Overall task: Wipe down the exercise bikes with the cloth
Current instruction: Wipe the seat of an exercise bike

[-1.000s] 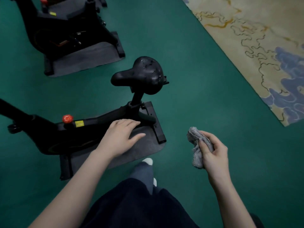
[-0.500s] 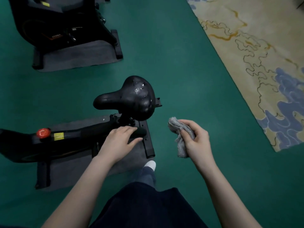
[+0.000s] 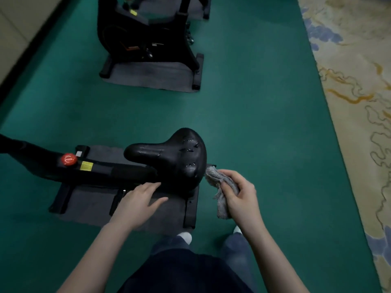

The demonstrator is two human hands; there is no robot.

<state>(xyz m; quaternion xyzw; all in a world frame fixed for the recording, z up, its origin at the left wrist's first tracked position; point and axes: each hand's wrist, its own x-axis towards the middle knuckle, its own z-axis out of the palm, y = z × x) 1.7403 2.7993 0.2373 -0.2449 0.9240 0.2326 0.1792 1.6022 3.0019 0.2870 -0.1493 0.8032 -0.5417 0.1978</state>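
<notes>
A black exercise bike point(image 3: 101, 170) stands in front of me on a grey mat, its glossy saddle point(image 3: 175, 155) pointing left with small wet glints on top. My right hand point(image 3: 241, 195) grips a bunched grey cloth point(image 3: 218, 182) whose upper end touches the saddle's right rear edge. My left hand point(image 3: 139, 199) is flat, fingers straight, reaching under the saddle's near side by the frame. A red knob point(image 3: 68, 159) and a yellow label sit on the frame to the left.
A second black exercise bike point(image 3: 148, 34) stands on its own grey mat point(image 3: 148, 77) farther back. Green floor point(image 3: 264, 102) runs between them. A patterned beige rug point(image 3: 355, 81) lies along the right. A wall base runs at the far left. My feet show below.
The view has shifted closer over the saddle. My right hand has brought the cloth up and left until it touches the saddle's rear edge. My left hand stays by the frame.
</notes>
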